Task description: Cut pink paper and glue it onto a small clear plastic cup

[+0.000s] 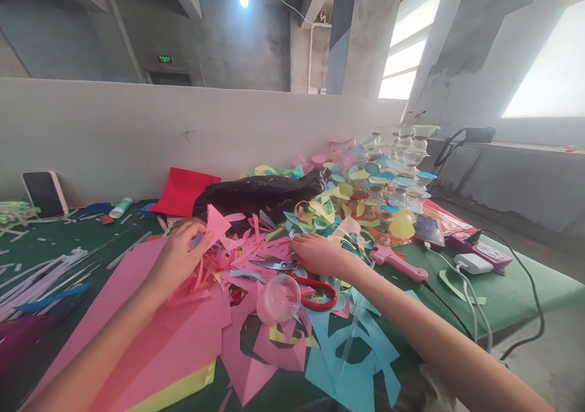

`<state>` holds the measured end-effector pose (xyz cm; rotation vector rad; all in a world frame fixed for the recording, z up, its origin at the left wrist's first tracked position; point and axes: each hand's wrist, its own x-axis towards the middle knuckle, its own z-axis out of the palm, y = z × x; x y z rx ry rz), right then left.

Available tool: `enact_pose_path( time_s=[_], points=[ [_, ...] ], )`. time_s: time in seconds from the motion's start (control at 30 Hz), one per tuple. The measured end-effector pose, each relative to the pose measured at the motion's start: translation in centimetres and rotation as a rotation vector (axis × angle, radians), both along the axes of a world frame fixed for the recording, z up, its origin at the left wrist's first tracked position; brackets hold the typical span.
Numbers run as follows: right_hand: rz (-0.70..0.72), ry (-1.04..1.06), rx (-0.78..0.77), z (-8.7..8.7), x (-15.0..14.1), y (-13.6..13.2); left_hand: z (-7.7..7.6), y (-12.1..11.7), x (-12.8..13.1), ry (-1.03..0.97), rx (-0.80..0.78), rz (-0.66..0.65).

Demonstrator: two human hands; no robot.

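My left hand (187, 244) pinches a piece of pink paper (217, 223) above the heap of cut scraps. My right hand (317, 253) reaches into that heap with its fingers bent together; what they grip, if anything, is hidden. Just below the right fingers lie red-handled scissors (320, 299), blades pointing left. A small clear plastic cup (280, 300) rests beside the scissors' handle. Large pink sheets (183, 333) spread under my left forearm, and cut blue paper (342, 363) lies at the front.
A black plastic bag (269, 192) lies behind the scraps. At the back right, cups with coloured paper (402, 168) are stacked. A pink glue gun (400, 264), a power strip (484, 252) and cables occupy the right side. A phone (44, 194) leans against the low wall.
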<state>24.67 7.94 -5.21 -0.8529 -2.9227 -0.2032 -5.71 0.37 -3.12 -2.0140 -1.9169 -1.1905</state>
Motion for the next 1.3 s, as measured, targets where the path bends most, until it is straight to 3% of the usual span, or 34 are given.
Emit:
enact_pose_path(
  time_s=[0.5, 0.87, 1.3],
  points=[
    [-0.060, 0.082, -0.064, 0.9, -0.3, -0.9, -0.2, 0.0, 0.1, -0.005, -0.041, 0.024],
    [-0.347, 0.385, -0.113, 2.6, 1.4, 0.8, 0.0, 0.0, 0.3, 0.010, -0.028, 0.016],
    [-0.543, 0.563, 0.063, 5.3, 2.8, 1.0, 0.2, -0.3, 0.6, 0.021, -0.027, 0.027]
  ],
)
